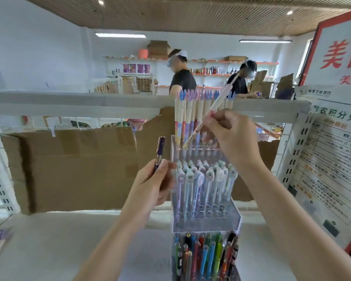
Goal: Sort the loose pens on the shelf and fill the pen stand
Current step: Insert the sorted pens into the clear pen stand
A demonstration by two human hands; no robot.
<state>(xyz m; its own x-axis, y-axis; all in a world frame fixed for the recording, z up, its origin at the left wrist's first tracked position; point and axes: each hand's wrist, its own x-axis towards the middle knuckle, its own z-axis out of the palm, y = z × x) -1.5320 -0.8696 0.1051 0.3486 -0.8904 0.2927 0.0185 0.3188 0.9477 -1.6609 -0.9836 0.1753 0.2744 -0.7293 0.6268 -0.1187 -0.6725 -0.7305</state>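
Head view: the right hand (231, 130) pinches a pale pink pen (213, 107), held at a slant with its lower tip over the top tier of the clear pen stand (206, 218). The left hand (153, 185) grips a dark purple pen (160, 152) upright, just left of the stand. The stand sits on the white shelf (59, 240), its tiers full of pastel pens, with brighter ones in front.
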